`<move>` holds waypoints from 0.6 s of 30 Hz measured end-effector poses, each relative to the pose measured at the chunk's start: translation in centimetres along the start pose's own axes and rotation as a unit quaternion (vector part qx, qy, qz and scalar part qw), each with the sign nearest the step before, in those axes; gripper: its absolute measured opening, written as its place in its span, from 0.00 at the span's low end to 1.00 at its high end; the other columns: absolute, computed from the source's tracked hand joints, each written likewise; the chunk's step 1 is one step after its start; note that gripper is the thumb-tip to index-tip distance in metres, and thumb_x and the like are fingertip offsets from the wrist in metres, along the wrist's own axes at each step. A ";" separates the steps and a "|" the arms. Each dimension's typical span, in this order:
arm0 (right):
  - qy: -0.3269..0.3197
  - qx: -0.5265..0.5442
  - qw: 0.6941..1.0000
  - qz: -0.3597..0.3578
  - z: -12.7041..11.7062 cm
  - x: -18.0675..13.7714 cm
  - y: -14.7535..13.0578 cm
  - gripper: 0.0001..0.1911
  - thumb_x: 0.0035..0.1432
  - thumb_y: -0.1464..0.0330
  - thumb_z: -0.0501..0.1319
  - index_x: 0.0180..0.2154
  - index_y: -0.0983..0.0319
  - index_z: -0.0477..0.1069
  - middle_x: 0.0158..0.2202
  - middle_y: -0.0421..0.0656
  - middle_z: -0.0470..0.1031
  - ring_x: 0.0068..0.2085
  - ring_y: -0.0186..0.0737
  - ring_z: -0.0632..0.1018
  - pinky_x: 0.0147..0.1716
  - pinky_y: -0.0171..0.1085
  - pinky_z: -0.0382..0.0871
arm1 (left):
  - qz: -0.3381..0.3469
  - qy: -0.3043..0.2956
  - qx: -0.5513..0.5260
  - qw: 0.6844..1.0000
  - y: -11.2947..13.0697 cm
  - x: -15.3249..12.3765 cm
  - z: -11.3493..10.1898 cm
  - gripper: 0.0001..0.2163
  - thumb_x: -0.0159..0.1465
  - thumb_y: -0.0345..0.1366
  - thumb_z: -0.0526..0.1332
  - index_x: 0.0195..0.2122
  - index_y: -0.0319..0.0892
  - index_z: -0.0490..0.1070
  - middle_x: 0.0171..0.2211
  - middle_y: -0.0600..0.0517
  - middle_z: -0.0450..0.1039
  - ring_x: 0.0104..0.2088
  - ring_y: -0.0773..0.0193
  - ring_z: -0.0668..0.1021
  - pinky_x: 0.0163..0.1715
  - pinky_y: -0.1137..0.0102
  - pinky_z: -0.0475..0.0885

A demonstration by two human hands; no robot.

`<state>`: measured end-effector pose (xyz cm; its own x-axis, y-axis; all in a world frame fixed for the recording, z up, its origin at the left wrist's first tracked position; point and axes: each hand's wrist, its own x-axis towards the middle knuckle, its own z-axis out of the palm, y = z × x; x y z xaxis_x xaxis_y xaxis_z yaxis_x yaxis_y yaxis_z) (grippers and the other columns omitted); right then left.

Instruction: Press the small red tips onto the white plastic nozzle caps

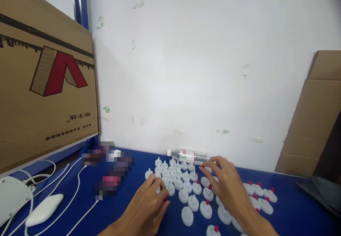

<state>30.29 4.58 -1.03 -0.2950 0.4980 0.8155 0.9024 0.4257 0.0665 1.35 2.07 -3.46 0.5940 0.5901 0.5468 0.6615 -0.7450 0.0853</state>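
Many white round nozzle caps stand in rows on the blue table; bare-tipped ones such as this white cap (183,196) fill the middle. Some carry small red tips, like this red-tipped cap (206,210). My left hand (146,202) is closed over the left side of the group, with a small red tip (166,194) showing at its fingertips. My right hand (227,184) reaches to the back right of the group, thumb and finger closed at a red tip (203,166) on a white cap. Its forearm covers several caps.
A clear plastic bottle (188,155) lies along the white wall behind the caps. More red-tipped caps (265,205) sit to the right. White cables (77,189) and a white device (44,210) lie left, below a large cardboard box (53,115). Folded cardboard (310,122) leans at right.
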 end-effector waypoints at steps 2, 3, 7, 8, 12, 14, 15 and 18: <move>-0.010 -0.008 1.000 0.022 -0.1 0.0 0.5 0.16 0.74 0.62 0.51 0.42 0.60 0.75 0.36 0.46 0.79 0.35 0.45 0.79 0.44 0.49 0.67 | -0.008 -0.012 0.000 1.000 0.0 -0.2 0.2 0.07 0.66 0.25 0.60 0.42 0.43 0.72 0.43 0.47 0.70 0.44 0.51 0.71 0.41 0.59 0.74; -0.019 -0.014 0.999 0.036 -0.1 -0.1 0.7 0.16 0.74 0.62 0.51 0.41 0.60 0.75 0.34 0.44 0.79 0.34 0.44 0.79 0.46 0.50 0.66 | -0.013 -0.014 0.001 1.000 -0.1 -0.2 0.3 0.08 0.65 0.24 0.60 0.42 0.43 0.72 0.44 0.46 0.70 0.45 0.51 0.71 0.42 0.58 0.74; -0.086 -0.042 0.991 0.091 -0.3 -0.3 1.2 0.17 0.74 0.65 0.50 0.46 0.61 0.77 0.33 0.45 0.82 0.35 0.46 0.81 0.52 0.52 0.62 | -0.019 -0.002 0.005 1.000 -0.4 -0.6 1.0 0.10 0.62 0.22 0.60 0.40 0.44 0.71 0.50 0.44 0.67 0.48 0.49 0.72 0.41 0.59 0.75; -0.104 -0.045 0.989 0.097 -0.3 -0.2 1.4 0.17 0.73 0.66 0.50 0.47 0.62 0.77 0.34 0.46 0.83 0.36 0.46 0.81 0.52 0.52 0.62 | -0.019 0.004 0.011 1.000 -0.5 -0.7 1.3 0.10 0.62 0.22 0.60 0.39 0.44 0.71 0.51 0.44 0.66 0.48 0.49 0.72 0.41 0.59 0.75; -0.168 -0.047 0.979 0.109 0.4 1.1 2.2 0.14 0.70 0.71 0.54 0.41 0.59 0.80 0.31 0.45 0.83 0.35 0.46 0.82 0.49 0.47 0.64 | -0.015 0.017 0.035 0.999 -1.2 -1.0 2.6 0.09 0.61 0.22 0.60 0.37 0.44 0.72 0.50 0.44 0.67 0.47 0.49 0.72 0.41 0.60 0.75; -0.202 -0.043 0.971 0.123 1.3 2.0 2.7 0.12 0.66 0.72 0.59 0.34 0.58 0.80 0.28 0.43 0.82 0.32 0.46 0.82 0.42 0.43 0.65 | -0.010 0.019 0.037 0.999 -1.5 -1.1 3.1 0.10 0.61 0.20 0.59 0.36 0.44 0.72 0.49 0.45 0.68 0.46 0.50 0.73 0.41 0.60 0.75; -0.216 -0.040 0.967 0.132 1.8 2.3 2.8 0.11 0.64 0.72 0.61 0.31 0.58 0.80 0.27 0.43 0.82 0.32 0.46 0.82 0.39 0.41 0.65 | -0.006 0.021 0.035 0.999 -1.6 -1.1 3.3 0.11 0.61 0.19 0.58 0.35 0.44 0.71 0.49 0.45 0.68 0.47 0.50 0.73 0.41 0.61 0.75; -0.245 -0.030 0.957 0.154 2.8 2.8 3.1 0.08 0.60 0.72 0.65 0.28 0.59 0.79 0.26 0.43 0.82 0.32 0.46 0.82 0.37 0.40 0.65 | 0.009 0.036 0.025 0.999 -1.6 -1.0 3.4 0.12 0.61 0.18 0.56 0.35 0.44 0.70 0.49 0.45 0.68 0.47 0.51 0.74 0.41 0.62 0.74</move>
<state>31.40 9.45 -0.16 -0.1105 0.8940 0.4343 0.9822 0.1649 -0.0895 1.24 3.69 -6.95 0.5735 0.5510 0.6062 0.6734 -0.7385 0.0342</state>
